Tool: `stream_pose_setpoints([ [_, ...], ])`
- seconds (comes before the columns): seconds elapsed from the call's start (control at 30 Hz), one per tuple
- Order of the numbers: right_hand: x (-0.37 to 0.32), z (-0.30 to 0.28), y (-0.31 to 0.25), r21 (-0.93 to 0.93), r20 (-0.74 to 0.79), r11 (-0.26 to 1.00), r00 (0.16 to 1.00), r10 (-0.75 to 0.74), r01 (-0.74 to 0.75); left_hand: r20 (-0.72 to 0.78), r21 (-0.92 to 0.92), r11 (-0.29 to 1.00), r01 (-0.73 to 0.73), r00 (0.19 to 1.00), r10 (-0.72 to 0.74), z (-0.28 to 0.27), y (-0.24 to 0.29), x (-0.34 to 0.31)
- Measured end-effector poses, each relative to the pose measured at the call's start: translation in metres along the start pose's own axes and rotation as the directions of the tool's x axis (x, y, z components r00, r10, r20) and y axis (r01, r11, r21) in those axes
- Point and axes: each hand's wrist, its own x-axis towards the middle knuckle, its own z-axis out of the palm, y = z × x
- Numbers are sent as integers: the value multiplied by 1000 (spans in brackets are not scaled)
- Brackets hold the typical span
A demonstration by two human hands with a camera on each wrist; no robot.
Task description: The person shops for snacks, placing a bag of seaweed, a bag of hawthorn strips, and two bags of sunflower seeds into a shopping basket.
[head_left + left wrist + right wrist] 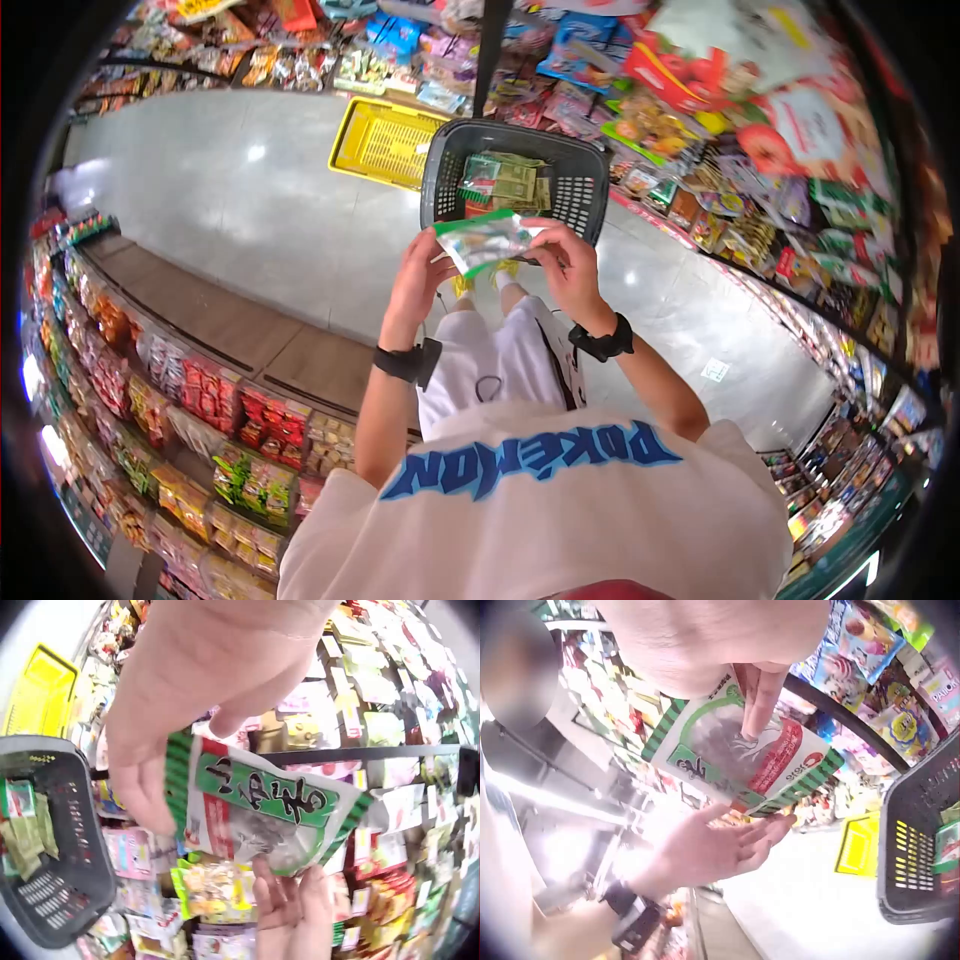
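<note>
A snack packet (485, 240) with green striped ends and a clear window is held up between both hands, over the near rim of a dark grey shopping basket (440, 180). At one end, my left hand (412, 285) grips its striped edge. My right hand (570, 268) holds the opposite end; in the right wrist view its fingers (759, 705) lie across the packet's face. Large black lettering on a green band shows on the packet (262, 799) in the left wrist view. Several green packets (510, 182) lie inside the grey basket.
A yellow basket (385, 145) stands on the floor left of the grey one. Shelves of bagged snacks (740, 190) rise ahead and to the right, with more racks (210, 400) behind at left. Grey tiled floor (250, 200) runs between them.
</note>
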Motion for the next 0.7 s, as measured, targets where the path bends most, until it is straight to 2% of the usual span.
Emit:
stream_pose_setpoints([
  [0.07,-26,5,-46,-221,-32,949,971,-238,225,158,-63,997,-51,986,61,19,26,-35],
  [0.1,-35,9,-68,-330,-29,885,934,-356,328,236,-94,993,-76,967,96,28,42,-50],
  [0.13,-48,9,-90,-451,80,783,893,-443,429,220,-64,992,-110,968,122,44,54,-69],
  [0.2,-81,20,-91,-73,-212,947,923,-321,313,317,22,974,-225,925,207,57,67,-91],
  [0.23,-96,26,-95,143,-320,949,920,-224,280,371,58,956,-288,895,247,66,74,-102],
  [0.3,-122,31,-117,368,-448,913,894,8,176,404,172,906,-387,866,294,83,80,-122],
  [0.37,-136,27,-128,377,-523,898,852,6,225,453,316,803,-504,824,339,86,65,-128],
  [0.4,-145,25,-130,390,-540,881,841,-16,268,494,388,771,-504,820,288,90,61,-130],
  [0.5,-159,9,-140,393,-579,830,808,-112,396,584,504,800,-327,811,-36,116,50,-150],
  [0.53,-169,4,-144,380,-582,824,801,-140,420,560,524,816,-246,821,-113,124,43,-157],
  [0.63,-203,-20,-148,374,-533,805,817,-219,460,577,278,953,-123,814,-64,152,12,-175],
  [0.7,-228,-35,-145,397,-495,787,832,-250,472,482,299,954,-37,868,-118,167,0,-176],
])
